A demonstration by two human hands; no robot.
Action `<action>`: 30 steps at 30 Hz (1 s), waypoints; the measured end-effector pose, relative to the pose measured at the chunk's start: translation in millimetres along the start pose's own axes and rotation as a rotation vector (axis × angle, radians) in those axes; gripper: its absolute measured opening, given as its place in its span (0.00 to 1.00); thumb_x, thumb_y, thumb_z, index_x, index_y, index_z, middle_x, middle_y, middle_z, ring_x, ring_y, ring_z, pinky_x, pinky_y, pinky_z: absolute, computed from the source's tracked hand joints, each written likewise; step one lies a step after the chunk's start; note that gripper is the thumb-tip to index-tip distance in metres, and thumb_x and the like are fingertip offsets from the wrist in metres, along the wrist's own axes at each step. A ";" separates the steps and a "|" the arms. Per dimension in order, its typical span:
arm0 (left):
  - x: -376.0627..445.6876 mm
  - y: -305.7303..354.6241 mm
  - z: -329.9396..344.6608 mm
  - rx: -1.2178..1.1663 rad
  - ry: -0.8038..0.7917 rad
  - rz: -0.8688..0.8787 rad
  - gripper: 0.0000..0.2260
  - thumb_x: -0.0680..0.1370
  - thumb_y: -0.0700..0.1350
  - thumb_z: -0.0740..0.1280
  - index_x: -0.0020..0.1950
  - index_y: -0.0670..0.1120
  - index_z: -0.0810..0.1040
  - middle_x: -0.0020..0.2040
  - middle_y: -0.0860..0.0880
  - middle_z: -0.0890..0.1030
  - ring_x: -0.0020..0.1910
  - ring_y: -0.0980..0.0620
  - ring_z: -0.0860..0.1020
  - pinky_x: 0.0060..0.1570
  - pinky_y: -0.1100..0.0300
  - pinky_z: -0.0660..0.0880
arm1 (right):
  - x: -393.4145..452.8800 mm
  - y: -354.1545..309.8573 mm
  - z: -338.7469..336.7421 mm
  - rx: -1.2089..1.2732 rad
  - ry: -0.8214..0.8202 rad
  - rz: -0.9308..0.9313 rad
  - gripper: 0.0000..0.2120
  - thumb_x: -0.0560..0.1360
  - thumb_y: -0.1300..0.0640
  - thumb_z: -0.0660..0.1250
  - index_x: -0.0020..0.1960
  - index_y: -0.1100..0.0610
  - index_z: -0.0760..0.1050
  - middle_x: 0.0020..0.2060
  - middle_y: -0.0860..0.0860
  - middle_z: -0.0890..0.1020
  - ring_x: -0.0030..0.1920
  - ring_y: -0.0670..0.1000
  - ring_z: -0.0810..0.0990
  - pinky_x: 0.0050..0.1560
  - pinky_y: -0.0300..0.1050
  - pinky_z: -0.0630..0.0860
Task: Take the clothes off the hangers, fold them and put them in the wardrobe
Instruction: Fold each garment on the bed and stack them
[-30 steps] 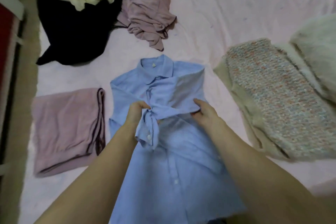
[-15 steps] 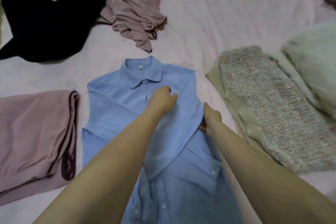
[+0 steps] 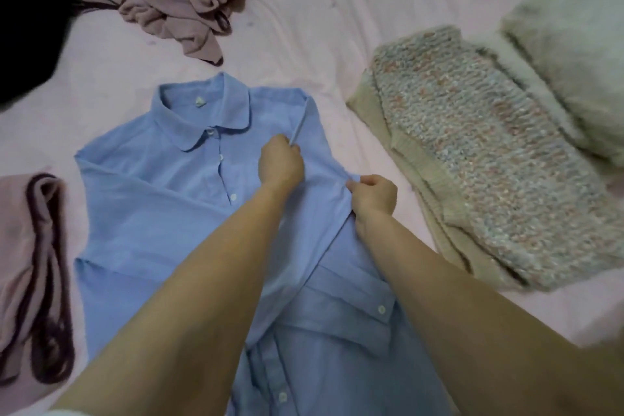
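Shirt (image 3: 145, 213) lies flat on the bed (image 3: 320, 27), collar away from you, ready for folding. Left of it: a folded mauve top (image 3: 20, 246). On the shirt, your left hand (image 3: 280, 162) pinches the folded-in sleeve edge; your right hand (image 3: 373, 194) pinches the side fold, keeping it straight. Right of it: a knit (image 3: 499, 162). Half a second ago your left hand sat nearer the placket.
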State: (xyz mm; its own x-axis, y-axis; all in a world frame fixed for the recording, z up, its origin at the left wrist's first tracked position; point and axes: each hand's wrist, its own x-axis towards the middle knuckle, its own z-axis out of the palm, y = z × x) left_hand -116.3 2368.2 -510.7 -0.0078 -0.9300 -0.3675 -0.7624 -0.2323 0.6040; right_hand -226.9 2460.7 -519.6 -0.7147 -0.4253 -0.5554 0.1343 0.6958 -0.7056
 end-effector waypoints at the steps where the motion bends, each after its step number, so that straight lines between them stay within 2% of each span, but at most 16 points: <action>1: -1.6 -1.1 2.5 -0.018 0.004 0.004 0.10 0.80 0.43 0.61 0.49 0.36 0.75 0.52 0.35 0.79 0.52 0.37 0.76 0.45 0.53 0.68 | -1.0 -0.4 0.4 -0.059 0.006 -0.032 0.03 0.71 0.62 0.71 0.44 0.57 0.79 0.43 0.55 0.82 0.48 0.56 0.81 0.52 0.48 0.78; 4: -0.8 3.6 3.3 -0.095 0.004 0.137 0.05 0.79 0.41 0.62 0.45 0.40 0.72 0.43 0.41 0.77 0.47 0.39 0.76 0.39 0.57 0.61 | -5.9 -4.4 -2.7 -0.187 0.015 -0.088 0.04 0.72 0.63 0.69 0.44 0.58 0.75 0.44 0.55 0.81 0.48 0.56 0.79 0.47 0.44 0.75; 6: 7.2 6.1 3.6 -0.155 -0.008 0.191 0.01 0.78 0.38 0.62 0.47 0.41 0.71 0.42 0.45 0.75 0.47 0.42 0.76 0.39 0.60 0.61 | -7.6 -5.9 -3.8 -0.249 0.001 -0.151 0.07 0.71 0.63 0.69 0.47 0.59 0.73 0.43 0.54 0.78 0.46 0.55 0.77 0.41 0.41 0.68; 9: 16.9 11.8 3.2 -0.282 -0.067 0.124 0.12 0.77 0.41 0.65 0.60 0.42 0.69 0.47 0.47 0.75 0.46 0.47 0.76 0.41 0.60 0.66 | -4.3 -0.3 -5.4 -0.369 0.032 -0.287 0.15 0.70 0.59 0.72 0.51 0.57 0.68 0.47 0.53 0.76 0.48 0.54 0.73 0.41 0.43 0.64; 12: 22.5 19.2 0.8 -0.242 -0.158 0.313 0.20 0.76 0.33 0.60 0.67 0.44 0.69 0.38 0.49 0.76 0.35 0.53 0.74 0.36 0.60 0.68 | 8.1 6.7 -9.1 -0.451 0.047 -0.540 0.14 0.71 0.56 0.72 0.54 0.57 0.73 0.51 0.54 0.75 0.54 0.55 0.71 0.51 0.45 0.67; 13: 25.4 20.1 2.5 -0.204 -0.199 0.366 0.24 0.74 0.30 0.57 0.68 0.44 0.72 0.41 0.48 0.79 0.40 0.52 0.77 0.41 0.63 0.70 | 12.6 9.2 -10.6 -0.413 0.003 -0.580 0.11 0.72 0.56 0.71 0.53 0.58 0.75 0.50 0.54 0.76 0.53 0.55 0.72 0.51 0.43 0.67; 14: 28.4 19.8 3.2 -0.169 -0.236 0.397 0.27 0.72 0.27 0.54 0.68 0.42 0.74 0.52 0.46 0.82 0.51 0.51 0.79 0.49 0.68 0.69 | 15.8 10.0 -13.0 -0.378 -0.046 -0.603 0.08 0.73 0.57 0.70 0.51 0.58 0.77 0.48 0.54 0.76 0.50 0.54 0.74 0.47 0.41 0.67; 15: 31.1 18.1 5.8 -0.143 -0.254 0.407 0.28 0.71 0.26 0.53 0.68 0.40 0.74 0.63 0.44 0.78 0.63 0.50 0.75 0.57 0.72 0.65 | 19.7 12.0 -15.1 -0.369 -0.089 -0.614 0.05 0.74 0.58 0.69 0.48 0.58 0.77 0.45 0.53 0.76 0.46 0.53 0.75 0.43 0.40 0.66; 17: 37.7 11.4 13.8 -0.102 -0.241 0.414 0.28 0.73 0.25 0.53 0.72 0.38 0.68 0.75 0.43 0.65 0.74 0.48 0.62 0.68 0.69 0.57 | 25.1 15.9 -19.0 -0.429 -0.112 -0.659 0.03 0.74 0.60 0.69 0.45 0.58 0.75 0.41 0.52 0.75 0.42 0.51 0.73 0.37 0.40 0.61; 19: 42.4 5.5 20.3 -0.042 -0.252 0.408 0.28 0.76 0.28 0.55 0.76 0.37 0.59 0.78 0.42 0.55 0.77 0.47 0.54 0.74 0.60 0.52 | 26.6 17.0 -17.4 -0.478 -0.095 -0.698 0.04 0.74 0.61 0.67 0.43 0.58 0.72 0.40 0.53 0.75 0.43 0.52 0.72 0.37 0.41 0.59; 22: 43.0 8.9 24.6 0.078 -0.251 0.386 0.29 0.80 0.36 0.58 0.78 0.38 0.48 0.79 0.43 0.49 0.78 0.47 0.51 0.74 0.58 0.48 | 20.5 23.5 -9.8 -0.572 0.025 -0.775 0.03 0.74 0.64 0.65 0.47 0.61 0.73 0.47 0.58 0.76 0.50 0.59 0.73 0.48 0.50 0.69; 23: 40.5 12.3 24.6 0.096 -0.223 0.381 0.29 0.80 0.37 0.59 0.78 0.38 0.49 0.79 0.43 0.49 0.78 0.47 0.51 0.74 0.57 0.50 | 18.4 27.7 -7.7 -0.649 0.076 -0.868 0.08 0.74 0.65 0.63 0.53 0.62 0.75 0.53 0.60 0.77 0.55 0.61 0.73 0.54 0.54 0.70; 25: 25.5 14.7 15.5 0.050 -0.093 0.344 0.28 0.80 0.39 0.61 0.77 0.37 0.55 0.79 0.42 0.53 0.77 0.46 0.54 0.73 0.57 0.54 | 15.3 38.4 -7.1 -0.819 -0.049 -1.064 0.22 0.75 0.65 0.54 0.68 0.62 0.71 0.69 0.60 0.71 0.69 0.60 0.69 0.67 0.55 0.64; 27: -0.9 6.7 0.8 -0.076 0.059 0.326 0.25 0.80 0.40 0.62 0.76 0.40 0.60 0.76 0.43 0.59 0.75 0.46 0.59 0.69 0.60 0.57 | 13.5 41.7 -13.5 -1.031 -0.297 -1.077 0.29 0.76 0.59 0.43 0.77 0.58 0.57 0.77 0.56 0.58 0.76 0.55 0.57 0.74 0.53 0.53; 28: -21.4 -4.4 -12.4 -0.129 0.126 0.311 0.23 0.79 0.40 0.63 0.74 0.41 0.64 0.73 0.43 0.64 0.72 0.46 0.64 0.68 0.59 0.61 | 10.2 37.4 -16.1 -1.111 -0.375 -1.040 0.29 0.77 0.58 0.42 0.78 0.56 0.52 0.78 0.54 0.52 0.78 0.54 0.52 0.75 0.52 0.47; 30: -57.2 -27.9 -27.5 -0.162 0.175 0.267 0.18 0.78 0.39 0.64 0.69 0.43 0.70 0.65 0.45 0.71 0.63 0.47 0.72 0.60 0.55 0.70 | 10.5 27.3 -20.5 -1.163 -0.330 -1.018 0.27 0.80 0.60 0.48 0.79 0.56 0.50 0.78 0.54 0.49 0.78 0.54 0.48 0.75 0.51 0.41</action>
State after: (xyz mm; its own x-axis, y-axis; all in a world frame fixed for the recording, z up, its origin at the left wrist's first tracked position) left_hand -76.8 2420.0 -487.1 -0.0718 -0.9954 -0.0634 -0.6360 -0.0033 0.7717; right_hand -244.8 2487.1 -535.7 0.0226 -0.9666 -0.2555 -0.9784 0.0311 -0.2044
